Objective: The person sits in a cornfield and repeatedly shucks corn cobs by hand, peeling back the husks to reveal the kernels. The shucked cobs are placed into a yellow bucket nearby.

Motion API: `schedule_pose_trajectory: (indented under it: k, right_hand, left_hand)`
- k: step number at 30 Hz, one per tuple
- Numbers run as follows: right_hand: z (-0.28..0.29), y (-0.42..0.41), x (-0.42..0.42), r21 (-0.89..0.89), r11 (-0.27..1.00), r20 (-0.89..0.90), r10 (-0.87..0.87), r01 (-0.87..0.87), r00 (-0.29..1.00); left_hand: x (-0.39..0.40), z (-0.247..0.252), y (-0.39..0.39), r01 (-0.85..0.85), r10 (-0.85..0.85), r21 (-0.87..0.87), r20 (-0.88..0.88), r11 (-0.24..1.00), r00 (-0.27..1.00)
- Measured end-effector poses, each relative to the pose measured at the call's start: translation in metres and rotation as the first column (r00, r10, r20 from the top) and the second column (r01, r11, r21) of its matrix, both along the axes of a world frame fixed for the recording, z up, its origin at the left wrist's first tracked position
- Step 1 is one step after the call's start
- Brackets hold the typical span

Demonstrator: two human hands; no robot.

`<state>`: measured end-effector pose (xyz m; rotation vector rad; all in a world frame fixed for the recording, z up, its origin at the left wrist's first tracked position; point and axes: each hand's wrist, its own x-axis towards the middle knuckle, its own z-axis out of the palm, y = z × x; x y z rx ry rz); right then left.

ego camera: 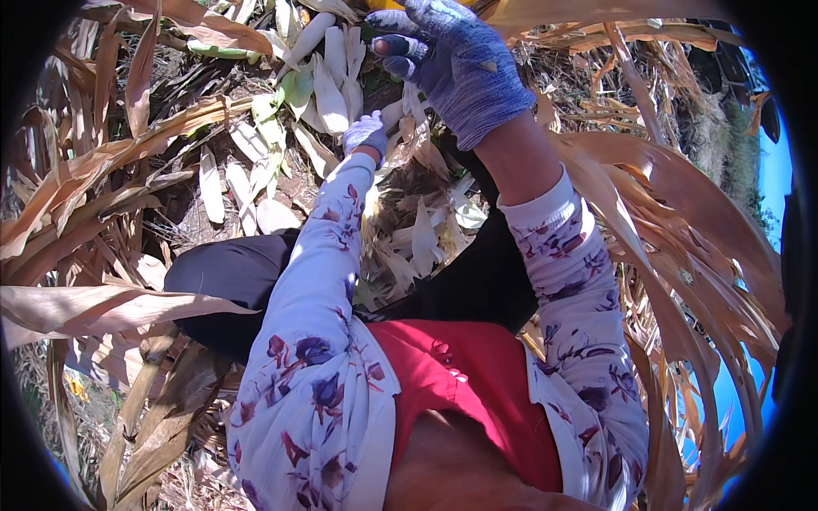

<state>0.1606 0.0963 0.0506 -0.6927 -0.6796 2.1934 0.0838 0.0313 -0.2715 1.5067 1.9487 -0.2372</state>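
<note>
My right hand (470, 76), in a blue-grey knit glove, is raised high at the top of the view. Its fingers are bent and apart with nothing seen between them, and a bare fingertip pokes through the glove. Lower down, my left hand (365, 135) in a similar glove reaches to the ground beside a heap of pale corn ears in their husks (329, 96). Its palm side is hidden, so whether it grips anything does not show. More husked ears (211, 185) lie on the soil to the left. Loose dry husks (422, 236) litter the ground between my legs.
Dry corn stalks and leaves (160, 140) crowd the left side. Long drooping leaves (664, 185) arch close by my right arm. Part of a yellow object (383, 4) shows at the top edge, behind my right hand. My bent knee (223, 274) is at left.
</note>
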Motion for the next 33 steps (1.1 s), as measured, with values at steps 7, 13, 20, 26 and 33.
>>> schedule_pose_trajectory:
  k: [7, 13, 20, 26, 33]
  right_hand:
    - [-0.003, 0.000, -0.002, -0.028, 0.994, 0.048, 0.106, -0.104, 0.993]
    - [-0.033, 0.005, 0.000, 0.143, 0.988, 0.177, -0.076, 0.051, 0.981]
    - [-0.046, 0.023, 0.008, 0.315, 0.948, 0.558, -0.144, -0.048, 0.817]
    - [-0.052, 0.018, -0.004, 0.411, 0.861, 0.649, -0.046, -0.299, 0.760]
    - [-0.032, -0.023, 0.004, 0.643, 0.634, 0.672, -0.199, -0.430, 0.713]
  left_hand:
    - [0.005, -0.027, 0.004, -0.197, 0.224, -0.152, 0.193, 0.969, 0.955]
    - [0.001, 0.006, -0.053, -0.323, 0.710, -0.781, 0.622, 0.534, -0.331]
    - [-0.047, 0.150, -0.017, -0.633, 0.364, -0.217, 0.925, 0.743, 0.110]
    - [-0.081, 0.242, -0.043, -0.349, 0.115, 0.252, 0.641, 0.903, 0.759]
    - [-0.098, 0.291, -0.049, -0.711, 0.135, 0.107, 0.952, 0.695, 0.276]
